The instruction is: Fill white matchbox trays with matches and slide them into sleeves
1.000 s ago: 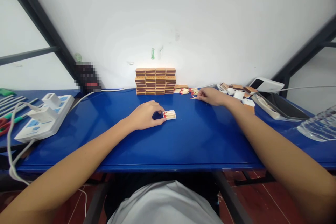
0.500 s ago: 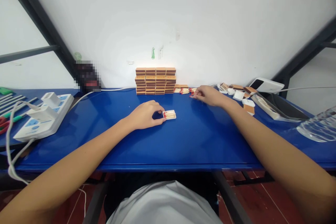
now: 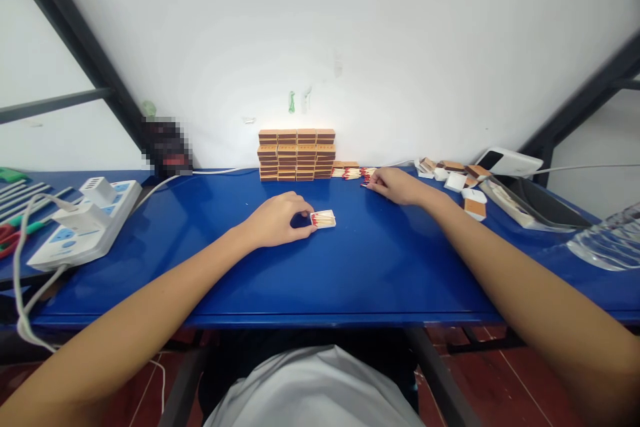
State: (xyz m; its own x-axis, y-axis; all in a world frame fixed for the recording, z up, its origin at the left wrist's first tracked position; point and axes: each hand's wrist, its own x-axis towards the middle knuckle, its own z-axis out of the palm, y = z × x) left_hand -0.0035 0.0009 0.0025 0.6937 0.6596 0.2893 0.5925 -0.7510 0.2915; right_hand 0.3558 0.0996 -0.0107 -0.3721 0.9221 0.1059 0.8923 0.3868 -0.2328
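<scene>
My left hand (image 3: 277, 219) rests on the blue table (image 3: 350, 267), its fingers closed on the left end of a small open matchbox tray (image 3: 323, 218) filled with red-tipped matches. My right hand (image 3: 395, 184) lies further back at the loose pile of red-tipped matches (image 3: 356, 173), its fingertips pinched on matches at the pile's near edge. A stacked wall of brown matchboxes (image 3: 296, 154) stands against the white wall just left of the pile.
Loose matchbox sleeves and white trays (image 3: 457, 180) lie at the back right, with a white device (image 3: 510, 161) and a dark tray (image 3: 537, 203) beyond. A white power strip (image 3: 83, 220) with plugs and cables sits at the left. Clear plastic (image 3: 607, 243) lies far right.
My right hand has shifted slightly left along the match pile and closed its fingertips on matches. My left hand and the tray have stayed still.
</scene>
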